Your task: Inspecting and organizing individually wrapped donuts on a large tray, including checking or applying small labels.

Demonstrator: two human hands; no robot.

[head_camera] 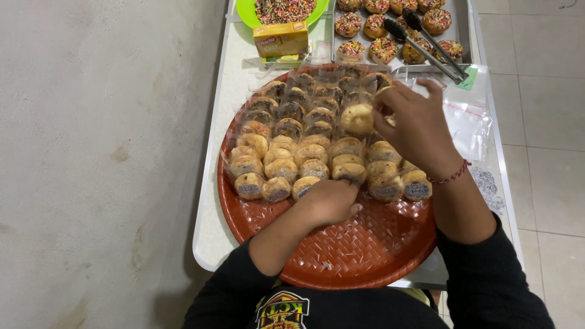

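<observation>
A round red woven tray lies on a white table, holding several rows of small buns in clear wrappers. My right hand is over the tray's right side, its fingers pinched on one wrapped bun held above the rows. My left hand rests curled on the front row, touching a wrapped bun there. A red thread bracelet circles my right wrist. Both arms wear black sleeves.
At the far end sits a metal tray of sprinkle-topped buns with black-tipped tongs across it, a green bowl of sprinkles, a small yellow box and clear plastic bags. A grey wall is left, tiled floor right.
</observation>
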